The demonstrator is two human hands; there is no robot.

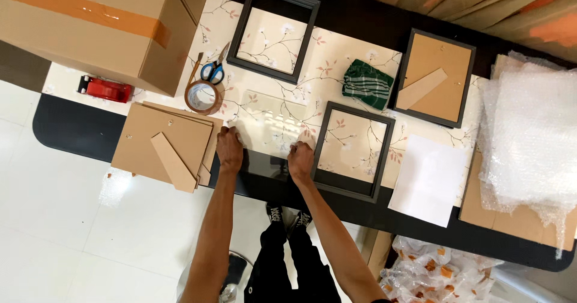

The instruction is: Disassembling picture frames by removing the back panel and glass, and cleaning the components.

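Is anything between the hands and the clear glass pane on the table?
Nothing visible. The left hand and right hand both rest directly on the near edge of the glass pane, between the backing boards and an empty frame.

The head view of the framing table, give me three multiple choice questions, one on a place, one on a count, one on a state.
1. Where do the scissors lie?
A. On the bubble wrap
B. Beside the tape roll
C. On the floor

2. How many empty dark frames lie glassless on the table?
A. Two
B. Five
C. None

3. What do the left hand and right hand do?
A. Cut tape
B. Hang free
C. Hold a clear glass pane

Answers: 1 B, the blue handles sit just above the roll. 2 A, an upper frame and a lower frame. 3 C, fingers grip the pane's near edge.
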